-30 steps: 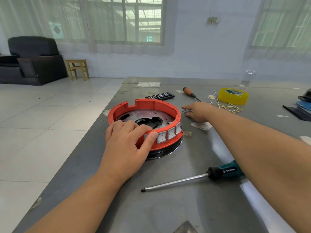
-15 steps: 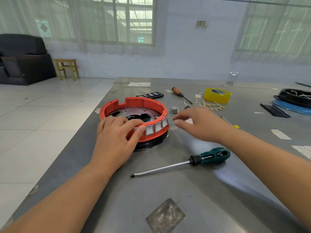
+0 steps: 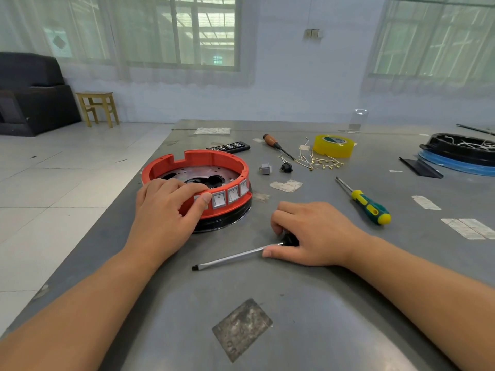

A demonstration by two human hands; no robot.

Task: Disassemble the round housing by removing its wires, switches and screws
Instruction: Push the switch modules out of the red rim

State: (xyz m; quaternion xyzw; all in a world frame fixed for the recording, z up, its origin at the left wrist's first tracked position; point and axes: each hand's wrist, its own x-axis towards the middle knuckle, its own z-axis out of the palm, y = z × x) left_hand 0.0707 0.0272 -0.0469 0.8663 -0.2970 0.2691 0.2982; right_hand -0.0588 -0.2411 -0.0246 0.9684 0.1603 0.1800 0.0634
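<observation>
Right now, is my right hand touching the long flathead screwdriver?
Touching. The head view shows the right hand curled over the screwdriver handle, thumb on its shaft.

Red-orange round housing [image 3: 214, 159] with white switches [image 3: 232, 194], yellow tape roll [image 3: 333, 145], green-and-yellow screwdriver [image 3: 371, 207], grey table [image 3: 321, 303]

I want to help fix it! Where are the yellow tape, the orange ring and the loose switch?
yellow tape [image 3: 333, 145]: head view, its outer side.
orange ring [image 3: 214, 156]: head view, far wall.
loose switch [image 3: 265, 168]: head view, its grey body.
</observation>
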